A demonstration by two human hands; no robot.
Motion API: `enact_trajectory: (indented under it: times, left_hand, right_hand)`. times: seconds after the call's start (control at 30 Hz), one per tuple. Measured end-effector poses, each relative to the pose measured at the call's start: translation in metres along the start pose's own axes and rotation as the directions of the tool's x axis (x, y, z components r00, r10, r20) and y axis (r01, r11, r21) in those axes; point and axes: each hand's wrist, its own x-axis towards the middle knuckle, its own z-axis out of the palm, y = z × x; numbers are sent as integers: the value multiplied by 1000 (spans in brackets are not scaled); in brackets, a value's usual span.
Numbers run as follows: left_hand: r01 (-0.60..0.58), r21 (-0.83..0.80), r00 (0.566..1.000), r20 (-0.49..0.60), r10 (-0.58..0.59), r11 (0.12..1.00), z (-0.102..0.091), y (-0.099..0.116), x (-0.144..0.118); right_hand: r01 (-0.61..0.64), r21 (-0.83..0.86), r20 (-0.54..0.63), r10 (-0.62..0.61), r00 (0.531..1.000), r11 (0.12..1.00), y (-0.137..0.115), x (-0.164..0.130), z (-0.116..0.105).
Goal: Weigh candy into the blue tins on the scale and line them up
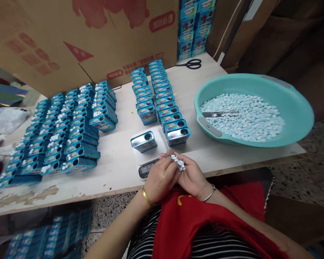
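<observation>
My left hand (pixel 163 177) and my right hand (pixel 193 177) meet just in front of the scale. A small heap of pale blue and white candies (pixel 179 162) rests in the cupped palm of my right hand. Curled fingers of my left hand lie against the candies; its fingertips are partly hidden. One blue candy tin (pixel 143 141) stands on the white kitchen scale (pixel 162 144), its round hole uncovered on top. Part of the scale's dark display (pixel 145 169) is covered by my left hand.
To the right, a turquoise basin (pixel 299 108) holds many candies and a metal scoop (pixel 218 114). Two rows of tins (pixel 177 136) stand behind the scale. More tins (pixel 79 160), many with candies on top, fill the left. Scissors (pixel 193 64) lie near a cardboard box (pixel 118 39).
</observation>
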Motion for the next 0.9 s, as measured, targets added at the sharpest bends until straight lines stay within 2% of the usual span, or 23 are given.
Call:
enact_trajectory:
  times: [0.13, 0.2, 0.3, 0.4, 0.47, 0.6, 0.67, 0.7, 0.8, 0.9]
  left_hand:
    - [-7, -130, 994, -105, -7, 991, -25, -12, 8]
    - [57, -141, 976, -199, -84, 988, -40, -21, 14]
    - [182, -47, 934, -303, -188, 982, -58, -39, 24]
    - [221, 10, 943, -258, -211, 975, -68, -55, 31]
    - [225, -8, 946, -237, -221, 974, -73, -61, 32]
    - [239, -90, 905, -341, -255, 967, -79, -54, 26]
    - [219, -131, 913, -323, -251, 967, -71, -41, 19]
    - [203, -153, 933, -271, -239, 967, -64, -33, 16]
    - [154, -166, 985, -47, -164, 974, -29, -8, 5]
    - [118, -94, 992, 47, -114, 989, 8, 11, -2]
  right_hand:
    - [41, 47, 24, -42, 999, 998, -1, 4, 12]
    - [45, 61, 30, -47, 998, 997, -1, 5, 16]
    - [30, 52, 13, -31, 999, 998, 0, 4, 17]
    - [33, 33, -13, -32, 999, 999, -1, 3, 14]
    - [37, 25, -15, -37, 999, 999, -2, 2, 11]
    - [35, 14, 5, -36, 999, 999, -6, -2, 6]
    - [19, 6, 18, -19, 1000, 1000, -7, -5, 3]
    - [10, 7, 24, -10, 1000, 1000, -7, -6, 0]
    - [-5, 34, 25, 5, 1000, 999, -7, -13, -13]
    - [-25, 42, -15, 26, 1000, 999, -9, -20, -30]
